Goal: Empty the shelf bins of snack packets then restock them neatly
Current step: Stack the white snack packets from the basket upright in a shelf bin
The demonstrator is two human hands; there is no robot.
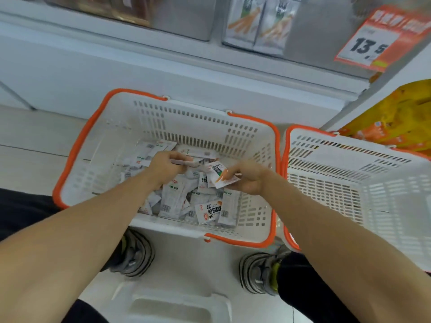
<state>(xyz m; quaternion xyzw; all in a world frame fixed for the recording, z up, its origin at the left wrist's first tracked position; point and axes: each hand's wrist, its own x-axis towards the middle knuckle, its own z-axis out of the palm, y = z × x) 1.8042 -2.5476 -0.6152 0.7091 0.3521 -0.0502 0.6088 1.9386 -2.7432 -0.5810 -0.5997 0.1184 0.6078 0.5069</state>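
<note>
Head view is looking down at two white baskets with orange rims sitting side by side on the floor in front of a shelf. Both hands are reaching into the left basket (pixel 77 145), where a loose pile of packets (pixel 177 201) is lying across its bottom, mostly white and grey with barcodes and some orange print. The left hand (pixel 166 167) is hovering above the middle of the pile with its fingers (pixel 180 157) curling round a thin packet edge (pixel 186 162), pinching it. The right hand (pixel 248 177) is just beside it, its fingers closing on a small packet (pixel 220 176) with an orange carrot-like picture, holding it slightly above the heap and tilting it. The two hands are near each other but not touching. The right basket (pixel 349 173) is standing against the left one, rims touching or nearly so; nothing is showing inside it. On the shelf above, a clear bin (pixel 254 24) is holding upright packets of the same kind, and an orange price tag (pixel 373 40) reading 13.5 is hanging at the right. Yellow and orange bags (pixel 401 117) are showing behind the right basket. Two grey shoes are standing on the floor (pixel 28 136) below the baskets, the left shoe (pixel 135 257) under the left forearm, the right shoe (pixel 258 273) beside the right forearm.
</note>
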